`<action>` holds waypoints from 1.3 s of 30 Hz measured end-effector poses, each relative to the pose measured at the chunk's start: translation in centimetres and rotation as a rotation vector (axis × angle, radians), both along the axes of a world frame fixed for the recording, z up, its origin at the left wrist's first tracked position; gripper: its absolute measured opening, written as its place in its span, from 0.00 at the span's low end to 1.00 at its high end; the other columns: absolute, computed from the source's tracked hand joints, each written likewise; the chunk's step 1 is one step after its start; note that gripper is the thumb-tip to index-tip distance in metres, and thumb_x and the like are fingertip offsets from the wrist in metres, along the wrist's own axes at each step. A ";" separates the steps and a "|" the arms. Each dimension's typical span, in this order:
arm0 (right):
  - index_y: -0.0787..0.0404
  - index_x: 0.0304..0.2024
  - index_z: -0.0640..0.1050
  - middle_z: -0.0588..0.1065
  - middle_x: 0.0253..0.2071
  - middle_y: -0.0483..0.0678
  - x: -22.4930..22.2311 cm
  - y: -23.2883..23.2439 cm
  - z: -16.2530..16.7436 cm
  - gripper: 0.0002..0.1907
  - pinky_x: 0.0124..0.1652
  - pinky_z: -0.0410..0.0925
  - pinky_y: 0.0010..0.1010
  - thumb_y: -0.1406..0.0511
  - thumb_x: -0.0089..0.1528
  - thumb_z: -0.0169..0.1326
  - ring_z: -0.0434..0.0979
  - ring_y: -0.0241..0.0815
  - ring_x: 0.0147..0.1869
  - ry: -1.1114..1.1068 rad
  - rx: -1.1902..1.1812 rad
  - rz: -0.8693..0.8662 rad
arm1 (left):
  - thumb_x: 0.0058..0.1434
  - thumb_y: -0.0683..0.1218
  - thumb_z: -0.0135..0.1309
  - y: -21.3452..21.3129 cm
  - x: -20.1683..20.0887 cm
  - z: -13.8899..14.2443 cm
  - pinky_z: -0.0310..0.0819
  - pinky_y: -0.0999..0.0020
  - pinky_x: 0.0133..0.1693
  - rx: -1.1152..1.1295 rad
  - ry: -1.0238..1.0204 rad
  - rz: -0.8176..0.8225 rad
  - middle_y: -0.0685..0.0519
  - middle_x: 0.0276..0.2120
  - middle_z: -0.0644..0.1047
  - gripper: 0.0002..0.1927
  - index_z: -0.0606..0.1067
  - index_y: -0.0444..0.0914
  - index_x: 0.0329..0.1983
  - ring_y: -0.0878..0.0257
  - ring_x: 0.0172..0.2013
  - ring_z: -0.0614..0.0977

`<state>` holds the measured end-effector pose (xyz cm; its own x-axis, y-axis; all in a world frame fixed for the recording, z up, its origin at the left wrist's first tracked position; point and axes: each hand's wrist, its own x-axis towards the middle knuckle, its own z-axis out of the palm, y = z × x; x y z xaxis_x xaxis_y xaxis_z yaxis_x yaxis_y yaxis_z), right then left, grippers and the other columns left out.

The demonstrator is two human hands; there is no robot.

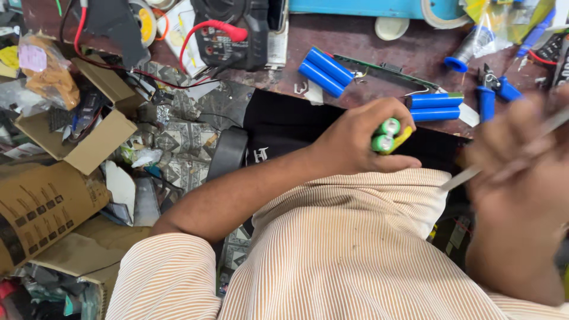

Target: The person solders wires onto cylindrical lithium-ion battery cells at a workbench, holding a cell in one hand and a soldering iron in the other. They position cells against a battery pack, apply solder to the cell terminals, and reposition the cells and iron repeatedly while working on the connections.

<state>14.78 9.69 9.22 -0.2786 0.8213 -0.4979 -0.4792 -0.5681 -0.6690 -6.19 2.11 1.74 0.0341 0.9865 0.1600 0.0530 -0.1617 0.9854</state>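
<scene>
Nearest the lens we have the striped shirt (355,255), filling the bottom of the view, both forearms coming out of it. Left hand (355,142) is curled tight round a pair of green-capped cylindrical cells (385,135) with a yellow wrap; the round end caps face the camera, so we read the long axis as running away from us, down into the fist. Fingers wrapped shut on them, thumb underneath.

Right hand (515,172) is blurred, close to the camera, to the right of the cells and near them. It pinches a thin pale strip or blade (474,172); the tip points left toward the cells and stops short of them, no contact that we can see. Exact finger spread on this hand we cannot tell beyond the pinch.

Cells sit over a black case (284,124) on the bench (355,41). Beyond: two blue cells (326,71) lying diagonally, two more blue cells (435,106) lying flat, blue-handled cutters (495,92), a black meter (234,35) with a red lead. Cardboard boxes (89,142) at left.
</scene>
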 end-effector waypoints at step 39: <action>0.60 0.46 0.66 0.76 0.47 0.64 -1.2 -3.7 0.1 0.10 0.49 0.79 0.42 0.66 0.69 0.54 0.83 0.58 0.52 -0.512 1.160 0.469 | 0.43 0.64 0.70 0.4 -2.0 -1.9 0.79 0.69 0.55 -0.026 -0.625 -0.224 0.49 0.47 0.80 0.37 0.63 0.42 0.45 0.64 0.50 0.82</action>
